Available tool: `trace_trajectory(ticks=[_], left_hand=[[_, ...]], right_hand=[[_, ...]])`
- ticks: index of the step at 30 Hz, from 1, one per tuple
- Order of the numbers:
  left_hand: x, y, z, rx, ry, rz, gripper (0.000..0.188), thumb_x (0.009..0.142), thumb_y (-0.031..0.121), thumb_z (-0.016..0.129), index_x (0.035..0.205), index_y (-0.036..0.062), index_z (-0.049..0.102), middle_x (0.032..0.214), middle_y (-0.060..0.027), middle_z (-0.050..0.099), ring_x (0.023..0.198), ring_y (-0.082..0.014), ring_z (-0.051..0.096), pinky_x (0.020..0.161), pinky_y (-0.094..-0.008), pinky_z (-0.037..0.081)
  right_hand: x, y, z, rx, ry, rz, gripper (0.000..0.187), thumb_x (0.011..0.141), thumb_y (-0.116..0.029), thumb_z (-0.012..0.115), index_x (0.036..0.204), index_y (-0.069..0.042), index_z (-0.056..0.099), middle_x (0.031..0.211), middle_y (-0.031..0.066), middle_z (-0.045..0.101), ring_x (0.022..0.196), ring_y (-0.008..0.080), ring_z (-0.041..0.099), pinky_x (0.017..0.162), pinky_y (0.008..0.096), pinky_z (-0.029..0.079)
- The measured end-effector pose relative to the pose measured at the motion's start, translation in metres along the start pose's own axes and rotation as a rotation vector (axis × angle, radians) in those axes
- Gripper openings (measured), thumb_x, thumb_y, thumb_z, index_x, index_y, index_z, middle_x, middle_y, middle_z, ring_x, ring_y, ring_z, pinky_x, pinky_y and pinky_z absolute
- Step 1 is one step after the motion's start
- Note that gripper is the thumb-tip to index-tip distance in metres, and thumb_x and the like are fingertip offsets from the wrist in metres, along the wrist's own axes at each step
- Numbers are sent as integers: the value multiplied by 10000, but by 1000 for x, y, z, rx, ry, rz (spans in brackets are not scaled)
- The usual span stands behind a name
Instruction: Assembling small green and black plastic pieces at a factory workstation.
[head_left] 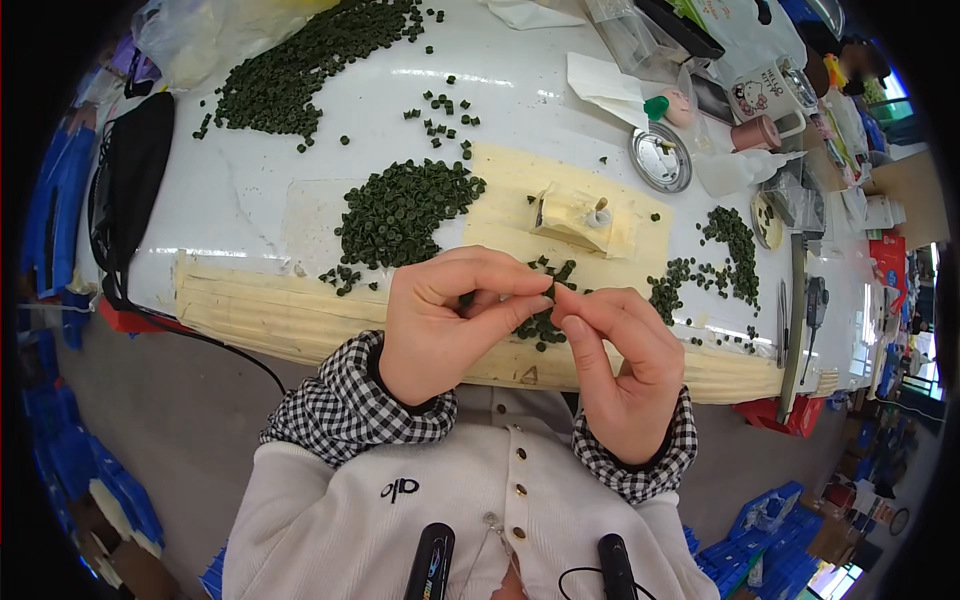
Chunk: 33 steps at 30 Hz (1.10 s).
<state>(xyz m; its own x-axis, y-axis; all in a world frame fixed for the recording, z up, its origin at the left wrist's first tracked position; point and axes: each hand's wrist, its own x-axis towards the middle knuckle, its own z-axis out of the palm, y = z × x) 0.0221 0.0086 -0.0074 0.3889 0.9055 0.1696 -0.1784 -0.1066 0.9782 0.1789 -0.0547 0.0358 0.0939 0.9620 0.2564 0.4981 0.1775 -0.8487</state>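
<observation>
My left hand point(440, 315) and my right hand point(632, 365) meet over the near edge of the table, fingertips almost touching. Between them is a small dark green part point(551, 291), pinched by the left thumb and forefinger. The right forefinger and thumb are closed against it too, though whether they hold a separate piece is hidden. Under and behind the fingers lie several loose green parts point(545, 328). A larger heap of green cup-shaped parts point(400, 215) sits beyond my left hand. Past the fingertips stands a tape-wrapped block point(575, 222) with a small upright peg point(601, 205).
A yellowish sheet point(500, 180) lies under the block. More green parts point(735, 250) are spread at the right, and a big pile point(290, 90) is far left. A round metal dish point(660, 157), a mug point(755, 95), tweezers point(783, 315) and a black bag point(130, 190) lie around.
</observation>
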Motion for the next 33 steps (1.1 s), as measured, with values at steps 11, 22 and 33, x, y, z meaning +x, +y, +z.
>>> trace_trajectory(ticks=[11, 22, 33], left_hand=[[3, 0, 2, -340, 19, -261, 170, 761, -3, 712, 929, -6, 684, 772, -6, 642, 620, -16, 440, 557, -163, 370], [1, 4, -3, -180, -10, -164, 150, 792, -2, 680, 942, -6, 689, 813, -11, 662, 650, -13, 460, 574, -160, 379], [0, 3, -3, -179, -23, -175, 140, 794, -9, 674, 934, -10, 686, 817, -14, 661, 669, -16, 488, 597, -158, 404]], right_hand=[[1, 4, 0, 25, -8, -70, 259, 792, 61, 630, 1043, 4, 659, 848, 109, 612, 730, 174, 595, 647, 238, 477], [-3, 6, 3, 98, -22, -41, 279, 812, 89, 583, 1081, 34, 633, 896, 110, 596, 813, 164, 577, 708, 239, 454], [1, 13, 0, 11, -51, -190, 329, 774, 67, 642, 1089, -25, 655, 874, 91, 609, 723, 183, 584, 622, 241, 471]])
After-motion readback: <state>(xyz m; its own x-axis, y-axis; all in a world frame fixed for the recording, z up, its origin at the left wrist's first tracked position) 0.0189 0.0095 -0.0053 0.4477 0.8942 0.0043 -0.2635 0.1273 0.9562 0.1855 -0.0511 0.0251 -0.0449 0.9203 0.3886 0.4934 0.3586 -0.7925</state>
